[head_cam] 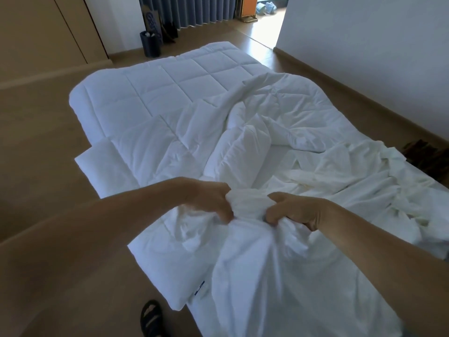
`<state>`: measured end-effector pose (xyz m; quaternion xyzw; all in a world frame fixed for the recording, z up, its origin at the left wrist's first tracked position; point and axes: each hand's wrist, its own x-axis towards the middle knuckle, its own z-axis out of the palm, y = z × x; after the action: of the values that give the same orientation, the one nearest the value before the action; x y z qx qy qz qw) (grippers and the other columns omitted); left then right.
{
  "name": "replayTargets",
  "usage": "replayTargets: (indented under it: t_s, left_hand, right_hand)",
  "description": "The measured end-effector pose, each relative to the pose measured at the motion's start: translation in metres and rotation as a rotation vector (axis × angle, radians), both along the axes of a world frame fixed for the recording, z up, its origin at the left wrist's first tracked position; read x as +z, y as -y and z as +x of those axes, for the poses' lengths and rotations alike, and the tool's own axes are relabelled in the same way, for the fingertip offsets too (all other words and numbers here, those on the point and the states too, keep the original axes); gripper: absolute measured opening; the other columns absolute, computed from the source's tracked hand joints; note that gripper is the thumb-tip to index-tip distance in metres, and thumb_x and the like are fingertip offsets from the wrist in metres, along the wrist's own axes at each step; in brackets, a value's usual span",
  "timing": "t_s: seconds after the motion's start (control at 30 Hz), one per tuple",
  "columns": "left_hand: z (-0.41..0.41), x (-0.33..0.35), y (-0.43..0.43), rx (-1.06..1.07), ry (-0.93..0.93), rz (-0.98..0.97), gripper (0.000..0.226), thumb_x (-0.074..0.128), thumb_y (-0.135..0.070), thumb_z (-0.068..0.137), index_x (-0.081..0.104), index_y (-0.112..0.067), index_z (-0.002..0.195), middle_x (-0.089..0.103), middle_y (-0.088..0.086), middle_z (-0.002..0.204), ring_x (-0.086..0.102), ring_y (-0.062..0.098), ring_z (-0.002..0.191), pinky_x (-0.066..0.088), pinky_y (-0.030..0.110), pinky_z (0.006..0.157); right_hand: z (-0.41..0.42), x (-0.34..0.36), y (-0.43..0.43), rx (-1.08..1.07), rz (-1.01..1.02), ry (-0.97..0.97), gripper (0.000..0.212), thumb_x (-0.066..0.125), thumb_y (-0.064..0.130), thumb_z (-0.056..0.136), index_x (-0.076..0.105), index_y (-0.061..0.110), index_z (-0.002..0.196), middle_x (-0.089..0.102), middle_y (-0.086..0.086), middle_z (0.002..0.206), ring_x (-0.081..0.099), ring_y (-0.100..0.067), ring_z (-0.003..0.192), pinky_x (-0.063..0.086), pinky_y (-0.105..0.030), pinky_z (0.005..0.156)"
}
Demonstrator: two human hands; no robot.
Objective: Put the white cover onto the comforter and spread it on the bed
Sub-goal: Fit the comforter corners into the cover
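left hand point(209, 200) grip clutching bunched white cover point(279, 276) | right hand point(296, 210) grip likewise | comforter point(155, 93) tag point(200, 287): blue, unreadable

Brightness: moderate, even daylight; whites look bluish.
Source: the doorway point(264, 18) far beyond your hands, with glare on the floor point(255, 45) there.
Shadows: soft, only in comforter point(170, 98) folds beyond your left hand point(209, 200).
Blur: the white cover point(267, 276) below your right hand point(294, 210) and both your forearms are smeared.
Distortion: the baseboard point(364, 96) right of your hands bows slightly; corners stretch.

Bare left forearm point(116, 229), bare right forearm point(379, 242), bare left grip point(209, 203), bare right grip point(295, 210), black strapped sandal point(150, 316) underfoot
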<state>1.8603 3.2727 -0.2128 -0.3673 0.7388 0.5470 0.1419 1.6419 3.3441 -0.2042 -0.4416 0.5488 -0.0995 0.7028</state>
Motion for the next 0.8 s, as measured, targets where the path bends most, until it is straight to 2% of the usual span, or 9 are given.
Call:
replayTargets:
  t_s: [0.13,0.2,0.27,0.33,0.4,0.53,0.63,0.67,0.8]
  left_hand:
    - [0.002,-0.008,-0.012,0.282,-0.256,0.348,0.030,0.058,-0.001,0.060,0.068,-0.007,0.088,0.071,0.004,0.081,0.068,0.020,0.076,0.057,0.029,0.072]
    - [0.003,-0.010,-0.012,0.288,-0.298,0.453,0.035,0.054,0.003,0.061,0.068,-0.005,0.092,0.072,0.007,0.084,0.069,0.022,0.078,0.058,0.032,0.071]
    - [0.005,-0.011,-0.012,0.272,-0.252,0.465,0.038,0.057,0.000,0.057,0.068,-0.004,0.092,0.072,0.008,0.084,0.069,0.024,0.079,0.059,0.035,0.072]
    - [0.005,-0.011,-0.011,0.249,-0.185,0.452,0.053,0.066,-0.010,0.051,0.068,0.001,0.102,0.071,0.014,0.093,0.067,0.032,0.088,0.056,0.045,0.083]
    - [0.004,-0.008,-0.008,0.211,-0.105,0.485,0.066,0.073,-0.020,0.055,0.065,0.001,0.117,0.069,0.020,0.105,0.064,0.037,0.097,0.052,0.049,0.090]
    - [-0.001,0.004,-0.004,0.061,-0.001,0.317,0.032,0.079,-0.014,0.072,0.072,-0.010,0.103,0.074,0.011,0.101,0.071,0.028,0.093,0.058,0.040,0.085]
    - [-0.004,0.006,-0.002,-0.011,0.016,0.135,0.023,0.079,-0.012,0.073,0.072,-0.006,0.094,0.073,0.007,0.089,0.070,0.027,0.087,0.057,0.032,0.077]
    - [-0.005,0.006,-0.001,-0.014,0.002,0.107,0.025,0.077,-0.014,0.069,0.071,-0.004,0.090,0.071,0.006,0.084,0.069,0.025,0.082,0.055,0.032,0.074]
    - [-0.004,-0.001,-0.001,0.104,-0.145,0.237,0.026,0.062,-0.008,0.060,0.073,-0.011,0.084,0.072,0.005,0.084,0.069,0.024,0.081,0.055,0.035,0.076]
  right_hand:
    - [0.001,0.016,0.009,-0.027,-0.022,0.083,0.031,0.072,0.008,0.067,0.071,0.009,0.098,0.074,-0.007,0.087,0.071,-0.017,0.077,0.056,-0.026,0.068]
    - [0.000,0.025,0.011,0.096,0.014,0.063,0.033,0.075,0.006,0.071,0.070,0.010,0.103,0.076,-0.005,0.092,0.072,-0.017,0.083,0.057,-0.027,0.071]
    - [-0.001,0.028,0.010,0.279,0.057,-0.033,0.036,0.074,0.002,0.073,0.070,0.008,0.108,0.075,-0.009,0.100,0.072,-0.023,0.091,0.058,-0.036,0.080]
    - [-0.001,0.025,0.010,0.401,0.112,-0.125,0.039,0.076,-0.002,0.075,0.070,0.009,0.112,0.073,-0.014,0.107,0.070,-0.031,0.099,0.056,-0.046,0.089]
    - [0.003,0.023,0.007,0.422,0.112,-0.200,0.031,0.074,-0.005,0.077,0.074,0.012,0.103,0.074,-0.014,0.102,0.071,-0.032,0.095,0.057,-0.045,0.087]
    - [0.010,0.009,-0.002,0.238,-0.007,-0.262,0.017,0.072,0.004,0.056,0.070,0.015,0.069,0.066,-0.005,0.072,0.064,-0.024,0.071,0.049,-0.032,0.067]
    - [0.007,-0.007,-0.005,0.080,0.008,-0.173,0.046,0.068,0.009,0.038,0.064,0.002,0.083,0.059,-0.013,0.080,0.057,-0.030,0.076,0.044,-0.037,0.072]
    - [0.005,-0.010,-0.006,0.051,0.026,-0.122,0.052,0.069,0.008,0.038,0.065,-0.001,0.088,0.059,-0.017,0.084,0.058,-0.033,0.079,0.046,-0.039,0.073]
    - [0.002,-0.006,-0.006,-0.036,0.003,0.060,0.031,0.055,0.002,0.057,0.071,0.003,0.083,0.065,-0.015,0.077,0.065,-0.025,0.067,0.053,-0.030,0.061]
